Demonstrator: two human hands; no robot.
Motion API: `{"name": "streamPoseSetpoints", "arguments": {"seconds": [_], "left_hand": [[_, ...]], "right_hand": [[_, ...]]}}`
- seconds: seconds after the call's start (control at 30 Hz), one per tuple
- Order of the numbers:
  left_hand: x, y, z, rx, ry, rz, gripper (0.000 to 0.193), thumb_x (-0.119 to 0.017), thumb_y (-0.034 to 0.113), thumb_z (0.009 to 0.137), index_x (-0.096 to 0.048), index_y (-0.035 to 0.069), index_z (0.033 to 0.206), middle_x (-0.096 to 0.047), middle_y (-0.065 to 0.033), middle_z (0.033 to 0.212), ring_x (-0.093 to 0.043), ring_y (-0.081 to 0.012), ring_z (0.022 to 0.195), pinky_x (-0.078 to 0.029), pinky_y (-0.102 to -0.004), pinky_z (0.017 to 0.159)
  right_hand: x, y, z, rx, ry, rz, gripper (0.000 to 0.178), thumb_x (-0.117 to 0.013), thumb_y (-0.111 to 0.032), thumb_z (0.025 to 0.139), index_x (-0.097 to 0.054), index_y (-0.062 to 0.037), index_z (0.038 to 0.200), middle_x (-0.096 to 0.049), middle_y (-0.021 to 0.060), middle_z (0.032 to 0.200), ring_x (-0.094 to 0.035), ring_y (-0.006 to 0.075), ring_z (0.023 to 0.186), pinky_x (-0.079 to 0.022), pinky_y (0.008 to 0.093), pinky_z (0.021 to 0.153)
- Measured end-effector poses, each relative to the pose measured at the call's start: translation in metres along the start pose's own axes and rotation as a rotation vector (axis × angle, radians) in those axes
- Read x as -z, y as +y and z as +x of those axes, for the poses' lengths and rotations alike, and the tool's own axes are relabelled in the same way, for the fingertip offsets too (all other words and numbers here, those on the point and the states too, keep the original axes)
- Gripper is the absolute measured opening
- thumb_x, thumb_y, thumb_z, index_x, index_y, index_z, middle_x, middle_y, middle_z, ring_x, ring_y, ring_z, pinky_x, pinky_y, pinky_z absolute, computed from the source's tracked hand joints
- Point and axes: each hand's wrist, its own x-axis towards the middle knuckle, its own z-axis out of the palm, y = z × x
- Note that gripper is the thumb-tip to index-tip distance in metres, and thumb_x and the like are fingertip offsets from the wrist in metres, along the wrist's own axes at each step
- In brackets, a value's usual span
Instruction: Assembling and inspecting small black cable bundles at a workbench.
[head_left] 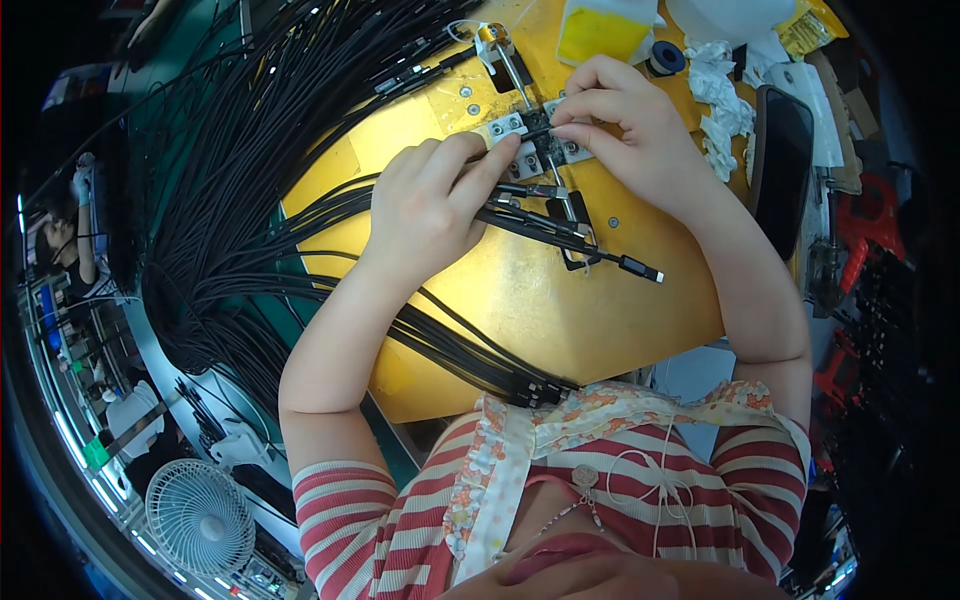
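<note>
My left hand (425, 205) is closed, thumb and forefinger pinching a black cable (537, 133) over a small metal fixture (520, 165) on the yellow board. Several more black cables run beneath its palm, and their plug ends (638, 268) stick out to the right. Across from it, my right hand (635, 125) pinches the same cable's end between thumb and forefinger at the fixture's right side. The fingers partly hide that end. Metal rods extend from the fixture toward the far and near sides.
A large heap of black cables (230, 200) covers the left. Another cable bundle (480, 365) lies near my body. Far right are a dark phone-like slab (783, 165), crumpled white tissue (718, 95) and a dark spool (666, 58). A white fan (200, 515) stands lower left.
</note>
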Motion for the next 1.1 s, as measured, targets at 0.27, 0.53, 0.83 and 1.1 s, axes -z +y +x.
{"name": "streamPoseSetpoints", "arguments": {"seconds": [0.27, 0.53, 0.83, 1.1], "left_hand": [[0.000, -0.001, -0.001, 0.020, -0.050, 0.005, 0.053, -0.071, 0.007, 0.062, -0.066, 0.012, 0.115, -0.057, -0.0030, 0.089, -0.056, -0.0189, 0.072, -0.044, -0.0313, 0.061], [0.000, 0.000, 0.000, 0.026, -0.063, 0.029, 0.053, -0.070, 0.008, 0.062, -0.067, 0.013, 0.114, -0.058, -0.0021, 0.090, -0.056, -0.0185, 0.074, -0.045, -0.0310, 0.062], [0.002, 0.001, 0.004, 0.024, -0.042, 0.007, 0.048, -0.071, 0.011, 0.063, -0.067, 0.012, 0.111, -0.060, -0.0021, 0.091, -0.057, -0.0196, 0.075, -0.046, -0.0312, 0.063], [0.007, 0.004, 0.005, 0.039, -0.055, 0.030, 0.044, -0.070, 0.008, 0.063, -0.068, 0.009, 0.108, -0.062, -0.0030, 0.091, -0.058, -0.0205, 0.076, -0.047, -0.0320, 0.064]], "right_hand": [[-0.001, -0.001, -0.001, 0.064, 0.024, -0.104, 0.009, -0.068, -0.011, 0.081, -0.066, -0.0015, 0.082, -0.055, 0.0067, 0.085, -0.055, 0.0254, 0.085, -0.045, 0.0356, 0.076], [0.001, -0.001, -0.005, 0.131, 0.031, -0.200, 0.009, -0.068, -0.011, 0.080, -0.066, -0.0027, 0.080, -0.054, 0.0062, 0.084, -0.055, 0.0242, 0.083, -0.046, 0.0354, 0.075], [0.008, -0.023, -0.008, 0.326, -0.084, -0.178, 0.009, -0.069, -0.007, 0.075, -0.064, -0.0045, 0.082, -0.054, 0.0063, 0.083, -0.057, 0.0237, 0.081, -0.048, 0.0362, 0.073], [0.019, -0.016, -0.006, 0.314, -0.081, -0.056, 0.010, -0.068, -0.008, 0.079, -0.066, -0.0023, 0.086, -0.061, 0.0083, 0.084, -0.060, 0.0262, 0.083, -0.049, 0.0354, 0.073]]}}
